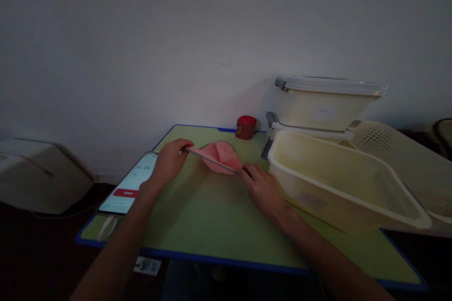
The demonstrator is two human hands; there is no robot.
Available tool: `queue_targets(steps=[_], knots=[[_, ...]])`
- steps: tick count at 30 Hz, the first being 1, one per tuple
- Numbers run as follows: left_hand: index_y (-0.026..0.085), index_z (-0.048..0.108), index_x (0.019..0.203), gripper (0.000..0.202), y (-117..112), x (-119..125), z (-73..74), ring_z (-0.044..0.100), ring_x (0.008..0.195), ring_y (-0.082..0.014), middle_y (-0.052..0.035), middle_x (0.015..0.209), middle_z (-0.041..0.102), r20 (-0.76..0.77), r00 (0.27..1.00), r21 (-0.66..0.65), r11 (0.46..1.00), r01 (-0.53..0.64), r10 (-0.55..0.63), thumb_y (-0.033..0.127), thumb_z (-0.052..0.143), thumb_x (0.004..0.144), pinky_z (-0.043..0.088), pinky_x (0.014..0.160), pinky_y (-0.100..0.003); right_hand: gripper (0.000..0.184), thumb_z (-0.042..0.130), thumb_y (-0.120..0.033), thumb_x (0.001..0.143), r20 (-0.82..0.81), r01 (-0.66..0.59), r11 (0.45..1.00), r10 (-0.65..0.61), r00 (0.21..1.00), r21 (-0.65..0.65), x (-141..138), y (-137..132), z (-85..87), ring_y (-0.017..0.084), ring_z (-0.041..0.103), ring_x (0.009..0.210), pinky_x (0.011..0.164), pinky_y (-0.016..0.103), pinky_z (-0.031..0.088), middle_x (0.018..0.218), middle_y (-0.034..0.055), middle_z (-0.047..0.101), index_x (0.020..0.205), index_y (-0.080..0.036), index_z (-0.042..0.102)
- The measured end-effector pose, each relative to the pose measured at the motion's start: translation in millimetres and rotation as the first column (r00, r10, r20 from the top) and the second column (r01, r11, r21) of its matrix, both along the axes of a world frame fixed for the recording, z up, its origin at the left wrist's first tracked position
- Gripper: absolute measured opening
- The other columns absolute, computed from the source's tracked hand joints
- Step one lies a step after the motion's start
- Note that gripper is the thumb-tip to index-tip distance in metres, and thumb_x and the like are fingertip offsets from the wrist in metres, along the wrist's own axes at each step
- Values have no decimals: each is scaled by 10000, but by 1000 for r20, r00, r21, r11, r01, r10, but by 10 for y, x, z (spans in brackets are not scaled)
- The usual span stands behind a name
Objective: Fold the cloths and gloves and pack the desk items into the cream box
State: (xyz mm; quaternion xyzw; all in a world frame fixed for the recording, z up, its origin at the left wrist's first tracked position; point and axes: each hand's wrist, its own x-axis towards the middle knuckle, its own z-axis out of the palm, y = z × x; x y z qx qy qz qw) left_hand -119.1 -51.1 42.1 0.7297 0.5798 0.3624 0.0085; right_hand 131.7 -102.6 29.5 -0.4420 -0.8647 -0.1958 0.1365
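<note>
A pink cloth [226, 154] with dark stitching along its border is stretched between my two hands over the table [212, 216]. My left hand [173, 159] pinches its left corner. The right corner is gripped between the thumb and fingers of my right hand [260, 187]. The near edge runs taut and slants down to the right, while the far part bunches in a fold. Whether its underside touches the tabletop, I cannot tell.
Left of my left hand lies a phone [127, 181] showing a timer. A small red-lidded round box [246, 128] stands near the wall. At right are an open cream bin [318, 197], a lidded container [325, 103] and a perforated basket [399, 150]. A white box [42, 174] sits far left.
</note>
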Motion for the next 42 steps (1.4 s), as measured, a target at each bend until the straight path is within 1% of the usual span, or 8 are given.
queue_targets(steps=[4,9,17,21,28,33,38,42], knots=[[147,662,869,216,-207,-172,401,587,674,-144,-15,753,670,168,984,139,988,-73,49,165,507,719,458,667,-253,304,338,-31,865,-133,-167,955,204,970,246,20,-144,319,194,584,782,649,296,492,906,123,632,1035,-100,579],[108,661,824,171,-457,-328,846,525,580,-79,5,680,633,234,968,271,950,-153,89,225,602,715,388,550,-185,163,448,-117,866,-338,-126,943,233,912,308,165,-202,913,157,576,677,599,254,448,755,59,606,848,-134,608],[88,680,763,136,-229,-316,1036,497,584,-59,-2,670,627,35,992,229,965,-129,124,152,561,762,373,588,-178,239,414,-61,792,-288,71,982,-18,958,175,240,161,1254,181,586,699,631,284,416,759,78,644,798,-134,642],[50,662,801,152,-180,-326,1100,524,620,-62,-8,690,613,138,985,263,955,-137,104,133,545,753,385,615,-179,231,432,-72,764,-383,127,962,-25,923,243,237,225,1329,190,585,706,637,295,414,783,86,653,820,-135,647],[65,622,848,245,-492,-430,1149,488,616,-51,14,694,598,358,931,71,996,50,-72,233,595,671,378,591,-166,89,564,-184,685,-625,-85,996,40,780,-42,458,57,1423,130,516,517,524,256,392,580,2,596,719,-157,642],[67,597,811,245,-457,-459,1218,479,623,-58,5,687,586,407,910,-57,992,113,-80,249,590,647,390,602,-183,51,600,-189,682,-662,-66,996,10,749,-59,496,32,1609,129,497,490,497,255,380,557,-3,583,699,-163,640],[85,632,805,217,-125,-350,981,556,689,-131,-39,727,628,-10,1000,-174,985,-6,4,218,505,689,455,711,-266,124,545,-135,760,-284,221,975,-205,937,28,285,108,1463,206,584,677,583,294,386,756,88,650,764,-142,669],[132,673,802,237,77,-140,568,600,814,-203,-77,842,663,-323,944,-165,978,-130,71,177,473,683,460,769,-302,259,394,-62,837,44,256,959,-263,964,119,48,124,1124,209,599,710,496,273,313,867,115,631,860,-133,642]])
